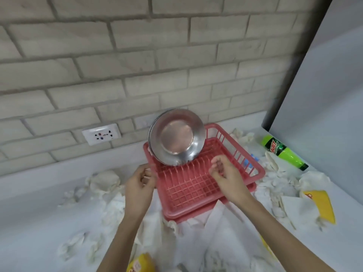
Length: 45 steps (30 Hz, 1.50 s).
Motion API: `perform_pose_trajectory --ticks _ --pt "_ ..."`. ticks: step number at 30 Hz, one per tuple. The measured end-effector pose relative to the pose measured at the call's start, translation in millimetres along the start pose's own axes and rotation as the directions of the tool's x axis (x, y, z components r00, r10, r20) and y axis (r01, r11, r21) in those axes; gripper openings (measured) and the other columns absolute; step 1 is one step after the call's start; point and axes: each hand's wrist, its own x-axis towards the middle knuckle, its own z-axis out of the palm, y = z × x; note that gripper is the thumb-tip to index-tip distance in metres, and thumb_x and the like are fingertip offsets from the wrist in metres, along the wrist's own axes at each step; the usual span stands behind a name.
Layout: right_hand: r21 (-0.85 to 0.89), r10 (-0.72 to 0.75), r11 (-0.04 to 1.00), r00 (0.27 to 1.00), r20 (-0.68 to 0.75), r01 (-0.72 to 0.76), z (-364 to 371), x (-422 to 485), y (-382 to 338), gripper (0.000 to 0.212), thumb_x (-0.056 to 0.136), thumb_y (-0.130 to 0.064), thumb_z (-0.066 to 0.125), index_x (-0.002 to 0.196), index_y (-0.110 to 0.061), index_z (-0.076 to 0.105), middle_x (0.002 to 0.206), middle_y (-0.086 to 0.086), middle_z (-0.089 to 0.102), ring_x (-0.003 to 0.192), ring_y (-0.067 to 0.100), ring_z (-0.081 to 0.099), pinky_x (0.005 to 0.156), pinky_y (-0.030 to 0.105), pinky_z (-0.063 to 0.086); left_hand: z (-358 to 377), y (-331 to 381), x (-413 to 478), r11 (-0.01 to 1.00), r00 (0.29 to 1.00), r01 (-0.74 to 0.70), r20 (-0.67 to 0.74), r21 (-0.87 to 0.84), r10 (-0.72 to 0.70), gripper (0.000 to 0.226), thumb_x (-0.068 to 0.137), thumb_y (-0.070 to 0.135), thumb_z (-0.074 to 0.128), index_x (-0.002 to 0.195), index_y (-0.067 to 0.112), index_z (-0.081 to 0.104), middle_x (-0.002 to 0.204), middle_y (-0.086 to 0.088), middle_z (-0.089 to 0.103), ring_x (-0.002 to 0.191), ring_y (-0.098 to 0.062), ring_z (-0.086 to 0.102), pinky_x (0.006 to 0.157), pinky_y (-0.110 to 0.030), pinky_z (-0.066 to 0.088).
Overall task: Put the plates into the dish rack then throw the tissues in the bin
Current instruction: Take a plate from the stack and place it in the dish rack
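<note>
A pink dish rack (198,185) sits on the white counter. Steel plates (177,137) stand tilted on edge in its far end, leaning toward the brick wall. My left hand (139,183) hovers at the rack's left rim, fingers loosely curled, holding nothing. My right hand (225,173) hangs over the rack's slots just in front of the plates, fingers also loosely curled and empty. Crumpled white tissues (106,183) lie scattered all around the rack, on both sides and in front.
A green soda bottle (282,152) lies on its side at the right by a white panel. Yellow wrappers (322,205) lie at the right and at the bottom edge (140,264). A wall socket (102,134) sits left of the rack.
</note>
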Motion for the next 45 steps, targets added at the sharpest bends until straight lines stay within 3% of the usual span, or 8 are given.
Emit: perform_pose_trajectory --ticks 5,9,14,19,25,30,40,45 --pt "0.000 0.098 0.995 0.995 -0.017 -0.098 3 39 33 0.034 0.093 -0.015 0.061 0.124 -0.023 0.050 0.097 -0.010 0.057 0.087 0.005 0.059 0.068 0.011 0.040 31 4 71 0.987 1.000 0.026 -0.018 0.157 -0.024 0.024 0.087 0.008 0.065 0.106 0.022 0.066 0.089 0.004 0.072 0.074 -0.002 0.064 0.070 -0.018 0.048" --pt "0.021 0.135 0.991 0.991 -0.010 -0.134 5 49 48 0.053 0.093 -0.014 0.061 0.141 -0.023 0.040 0.104 -0.011 0.056 0.088 0.002 0.058 0.067 0.012 0.041 41 8 133 0.906 0.998 -0.062 0.033 0.419 0.053 0.042 0.082 0.006 0.061 0.123 0.012 0.058 0.113 -0.007 0.064 0.098 -0.027 0.063 0.085 -0.041 0.052" --pt "0.061 0.111 0.992 0.993 -0.051 -0.108 14 47 57 0.080 0.090 -0.010 0.062 0.154 -0.030 0.018 0.109 -0.014 0.053 0.090 0.003 0.059 0.070 0.015 0.048 53 8 197 0.808 0.998 -0.055 0.013 0.586 0.059 0.045 0.089 0.022 0.063 0.133 0.013 0.057 0.131 -0.011 0.056 0.122 -0.031 0.054 0.094 -0.039 0.046" --pt "0.086 0.079 0.994 0.993 -0.084 -0.071 17 48 59 0.080 0.088 -0.009 0.061 0.154 -0.029 0.020 0.106 -0.011 0.054 0.087 0.005 0.060 0.079 0.031 0.057 70 6 224 0.789 0.995 0.044 0.046 0.613 -0.092 0.046 0.080 0.031 0.074 0.123 0.016 0.063 0.111 -0.010 0.071 0.105 -0.031 0.066 0.075 -0.026 0.043" --pt "0.006 0.038 0.999 0.995 -0.096 -0.038 19 46 61 0.076 0.087 -0.009 0.063 0.151 -0.025 0.024 0.111 -0.006 0.053 0.091 0.011 0.059 0.080 0.036 0.057 76 8 222 0.789 0.989 -0.135 0.132 0.600 0.069 0.009 0.083 0.007 0.061 0.084 0.012 0.054 0.069 0.002 0.056 0.075 -0.029 0.057 0.061 -0.030 0.035" --pt "-0.084 0.050 0.995 0.997 -0.062 -0.056 22 47 62 0.077 0.088 -0.012 0.063 0.151 -0.025 0.021 0.128 0.001 0.051 0.102 0.015 0.061 0.083 0.036 0.057 74 13 207 0.788 0.971 -0.237 0.168 0.569 0.170 0.006 0.085 0.003 0.059 0.085 0.002 0.053 0.072 -0.012 0.061 0.068 -0.028 0.054 0.055 -0.035 0.034" --pt "-0.053 0.157 0.986 0.987 0.033 -0.155 18 53 61 0.076 0.090 -0.019 0.063 0.153 -0.022 0.020 0.129 0.005 0.051 0.099 0.010 0.055 0.087 0.034 0.055 47 36 190 0.852 0.970 -0.226 0.033 0.472 0.239 0.016 0.085 0.006 0.064 0.079 0.003 0.049 0.064 -0.002 0.052 0.059 -0.018 0.044 0.048 -0.016 0.032" --pt "0.333 0.315 0.875 0.935 0.161 -0.352 16 59 35 0.070 0.095 -0.041 0.058 0.153 -0.026 0.022 0.121 -0.004 0.061 0.089 0.008 0.066 0.068 0.024 0.054 26 48 167 0.902 0.980 -0.152 -0.053 0.403 0.189 0.013 0.087 0.013 0.069 0.096 0.006 0.061 0.084 -0.003 0.064 0.077 -0.022 0.058 0.061 -0.022 0.041"
